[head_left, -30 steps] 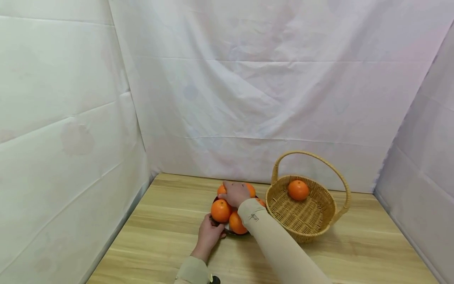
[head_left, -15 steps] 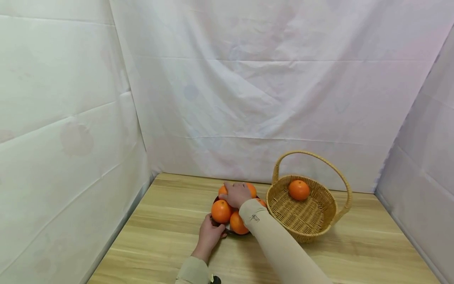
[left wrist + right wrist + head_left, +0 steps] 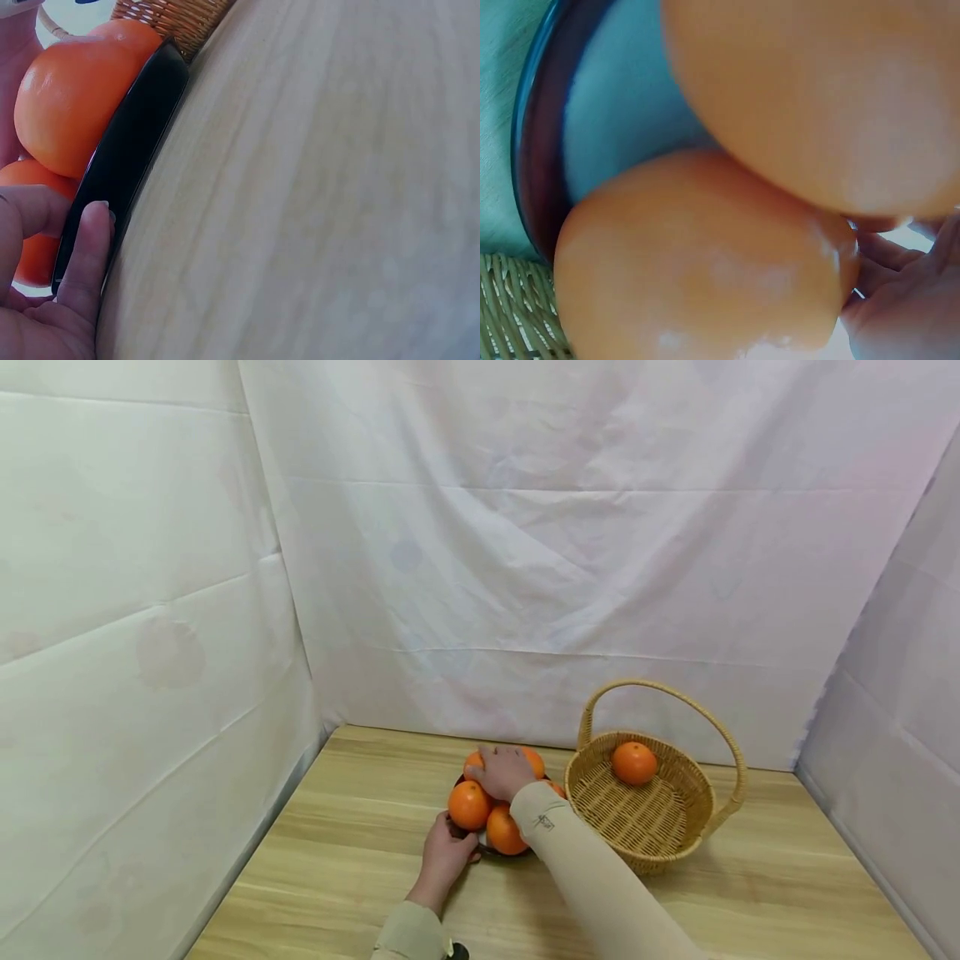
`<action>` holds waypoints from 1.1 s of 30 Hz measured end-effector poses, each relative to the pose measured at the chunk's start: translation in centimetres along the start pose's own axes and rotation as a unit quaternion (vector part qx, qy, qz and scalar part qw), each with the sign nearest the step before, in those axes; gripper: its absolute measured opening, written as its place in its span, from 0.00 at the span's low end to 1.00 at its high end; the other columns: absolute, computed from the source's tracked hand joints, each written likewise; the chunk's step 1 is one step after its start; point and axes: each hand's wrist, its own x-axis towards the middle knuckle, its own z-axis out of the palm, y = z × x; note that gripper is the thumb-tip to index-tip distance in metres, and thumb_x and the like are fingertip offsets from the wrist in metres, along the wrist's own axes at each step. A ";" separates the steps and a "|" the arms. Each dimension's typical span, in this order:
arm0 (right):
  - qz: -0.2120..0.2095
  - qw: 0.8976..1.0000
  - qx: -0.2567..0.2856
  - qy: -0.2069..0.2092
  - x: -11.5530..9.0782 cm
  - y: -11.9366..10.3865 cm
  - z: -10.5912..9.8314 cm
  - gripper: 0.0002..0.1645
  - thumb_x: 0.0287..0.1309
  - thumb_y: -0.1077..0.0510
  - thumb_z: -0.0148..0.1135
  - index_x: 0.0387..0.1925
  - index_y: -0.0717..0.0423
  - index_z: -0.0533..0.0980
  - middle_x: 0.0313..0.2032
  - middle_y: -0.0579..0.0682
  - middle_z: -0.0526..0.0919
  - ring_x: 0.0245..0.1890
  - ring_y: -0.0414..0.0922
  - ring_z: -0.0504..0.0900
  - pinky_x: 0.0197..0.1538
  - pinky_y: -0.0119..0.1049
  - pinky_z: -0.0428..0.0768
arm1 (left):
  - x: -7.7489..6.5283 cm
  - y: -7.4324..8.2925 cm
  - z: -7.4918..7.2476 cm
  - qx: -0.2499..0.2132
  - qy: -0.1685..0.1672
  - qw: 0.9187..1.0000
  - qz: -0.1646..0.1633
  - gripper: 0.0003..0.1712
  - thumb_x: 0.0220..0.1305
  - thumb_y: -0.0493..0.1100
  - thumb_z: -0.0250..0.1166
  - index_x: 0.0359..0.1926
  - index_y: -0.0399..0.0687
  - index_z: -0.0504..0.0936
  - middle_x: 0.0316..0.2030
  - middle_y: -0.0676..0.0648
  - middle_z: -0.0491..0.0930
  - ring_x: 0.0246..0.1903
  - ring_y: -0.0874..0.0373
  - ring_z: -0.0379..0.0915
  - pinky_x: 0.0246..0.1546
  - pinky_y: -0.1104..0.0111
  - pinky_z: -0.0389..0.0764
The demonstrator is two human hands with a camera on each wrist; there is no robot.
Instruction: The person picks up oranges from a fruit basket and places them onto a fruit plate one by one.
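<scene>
In the head view, several oranges (image 3: 469, 806) sit close together on a round, dark-rimmed plate (image 3: 127, 142). My left hand (image 3: 444, 858) pinches the plate's near-left rim, the thumb above and a finger (image 3: 88, 251) along its outer side in the left wrist view. Over the middle of the fruit rests my right hand (image 3: 506, 775), thumb and fingers spread across the back oranges. What lies under its palm is hidden. Two oranges (image 3: 705, 262) fill much of the right wrist view, with part of the right hand at the lower right.
A wicker basket (image 3: 637, 814) with a tall arched handle stands just right of the plate, close to its rim. One orange (image 3: 634, 763) lies inside it. White cloth (image 3: 480, 568) hangs behind and beside the wooden table (image 3: 360, 810).
Both hands keep their places at the plate and on the oranges. The whole head view has shifted very slightly; the basket and its orange stay put.
</scene>
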 end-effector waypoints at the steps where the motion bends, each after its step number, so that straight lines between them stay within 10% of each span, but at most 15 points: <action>1: 0.002 1.000 0.005 0.000 -0.1 0.0 -0.2 0.38 0.61 0.33 0.39 0.68 0.46 0.56 0.62 0.55 0.64 0.62 0.56 0.59 0.64 0.52 0.57 | 0.0 0.0 0.0 0.004 0.001 1.000 0.000 0.32 0.51 0.33 0.62 0.57 0.32 0.61 0.34 0.40 0.75 0.23 0.56 0.75 0.24 0.65 0.83; 33: -0.003 0.985 0.161 0.052 -2.1 2.8 -3.5 0.23 0.63 0.61 0.40 0.59 0.54 0.66 0.55 0.57 0.67 0.55 0.51 0.67 0.55 0.47 0.71 | 0.1 0.7 0.0 0.041 -0.018 0.999 -0.013 0.34 0.49 0.29 0.60 0.58 0.28 0.56 0.48 0.32 0.67 0.25 0.54 0.75 0.23 0.65 0.82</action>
